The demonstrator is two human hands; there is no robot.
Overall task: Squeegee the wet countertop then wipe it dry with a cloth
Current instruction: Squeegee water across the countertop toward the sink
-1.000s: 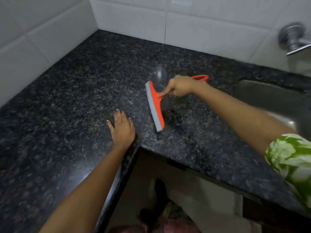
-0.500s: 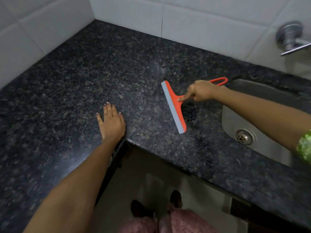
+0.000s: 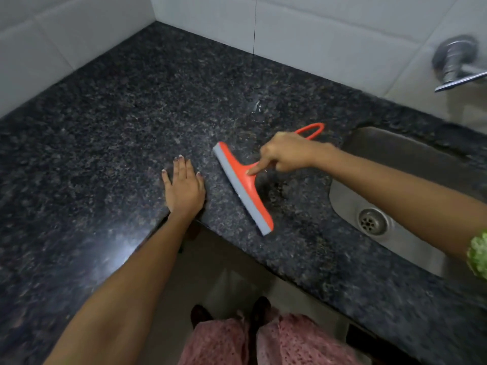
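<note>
an orange squeegee (image 3: 243, 187) with a grey blade is seen lying on the dark speckled granite countertop (image 3: 105, 133), its blade running diagonally from upper left to lower right, close to the inner corner of the counter's front edge. its handle is gripped by the right hand (image 3: 286, 154), which comes in from the right; the fingers are closed around the stem, and the index finger (image 3: 257, 168) is stretched out and pressed on the orange head just behind the blade. the looped end of the handle is seen sticking out beyond the back of that hand, toward the sink. the blade lies to the left of the right hand and below it in the view.

the left hand (image 3: 184, 187) is laid flat on the countertop, palm down, fingers straight and close together, nothing held in it. it rests just beside the blade's left side, apart from it, with a narrow strip of bare stone between them. a small wet patch (image 3: 257, 108) with glinting drops is seen on the stone behind the squeegee, toward the tiled wall (image 3: 316, 30).

a steel sink (image 3: 395, 185) with a round drain (image 3: 371, 221) is set into the counter at the right, under the right forearm. a chrome tap (image 3: 457, 64) is fixed to the wall above it. a green patterned sleeve (image 3: 478, 252) shows at the right edge, and pink cloth over dark footwear at the bottom.
</note>
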